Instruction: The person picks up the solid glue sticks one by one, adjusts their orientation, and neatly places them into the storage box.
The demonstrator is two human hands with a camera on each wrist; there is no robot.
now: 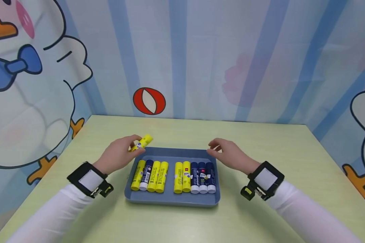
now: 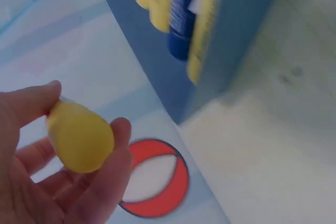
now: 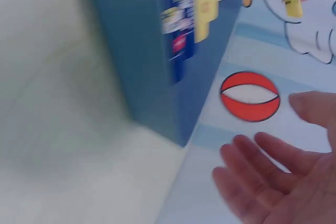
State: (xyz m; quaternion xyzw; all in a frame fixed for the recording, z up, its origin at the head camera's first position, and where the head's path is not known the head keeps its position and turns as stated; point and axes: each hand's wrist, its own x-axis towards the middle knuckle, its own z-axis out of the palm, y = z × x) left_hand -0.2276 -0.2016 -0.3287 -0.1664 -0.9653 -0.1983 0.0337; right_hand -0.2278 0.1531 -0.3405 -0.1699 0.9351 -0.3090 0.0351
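A yellow glue stick point(image 1: 143, 141) is pinched between the thumb and fingers of my left hand point(image 1: 117, 154), above the back left corner of a blue-grey tray point(image 1: 173, 201). Seen from the left wrist, its rounded yellow end point(image 2: 81, 137) points at the camera. My right hand point(image 1: 229, 153) hovers by the tray's back right corner, fingers loosely bent and holding nothing. Glue sticks lie side by side in the tray in two groups. The left group has yellow ones point(image 1: 153, 176) and one navy point(image 1: 146, 175); the right has two yellow point(image 1: 178, 177) and three navy point(image 1: 202, 178).
The tray stands on a pale yellow-green table point(image 1: 261, 145). Behind it hangs a striped blue backdrop point(image 1: 200, 60) with a printed red and white ball point(image 1: 149, 101) and cartoon birds at both sides. Both wrists carry strapped-on cameras.
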